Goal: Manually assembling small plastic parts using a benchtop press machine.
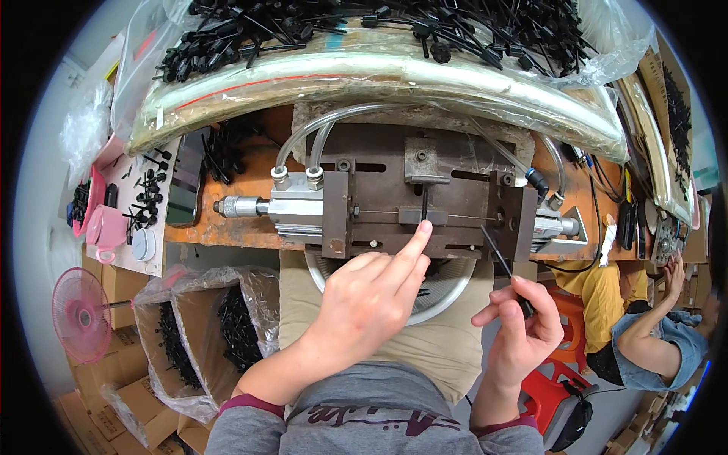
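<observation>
In front of me lies a dark metal clamping fixture with a silver air cylinder on its left and another cylinder on its right. A thin black rod stands out at the middle of the fixture, by a small block. My left hand has its index finger stretched out, its tip at the rod's near end; its other fingers are loosely bent. My right hand pinches a black rod with a knobbed end, which points up and left toward the fixture's right side.
A large heap of black knobbed rods lies on plastic-wrapped board behind the fixture. Clear air hoses arch over it. Below sits a white basket at my lap. Boxes of black parts and a pink fan are left; a co-worker sits right.
</observation>
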